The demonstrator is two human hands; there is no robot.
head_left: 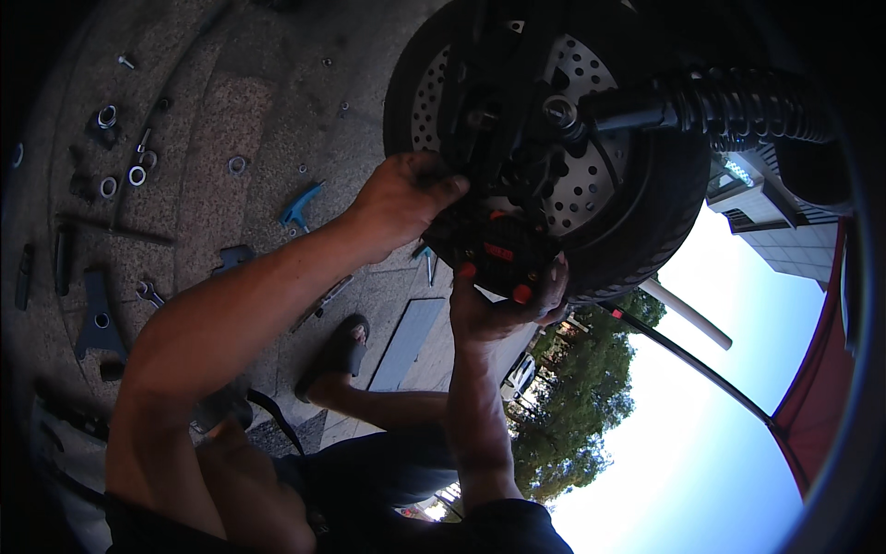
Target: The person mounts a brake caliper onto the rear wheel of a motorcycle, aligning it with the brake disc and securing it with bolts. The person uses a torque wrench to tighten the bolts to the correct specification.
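Observation:
A black brake caliper (487, 268) with red-orange caps sits at the edge of the perforated brake disc (583, 189), below the hub of a wheel with a thick black tyre (669, 217). My right hand (498, 319) grips it from below, thumb on one side and fingers curled round the other. Up beside the caliper, my left hand (411, 198) is closed, thumb and fingers pressed together against the dark bracket area. What these fingers hold, if anything, is hidden in shadow.
A coil-spring shock absorber (738, 106) juts out right of the hub. Scattered over the paving at left are a blue-handled hex key (300, 205), a wrench (148, 294), a dark bracket (100, 319), several metal rings and a bolt (125, 62). A grey plank (406, 343) lies near my foot.

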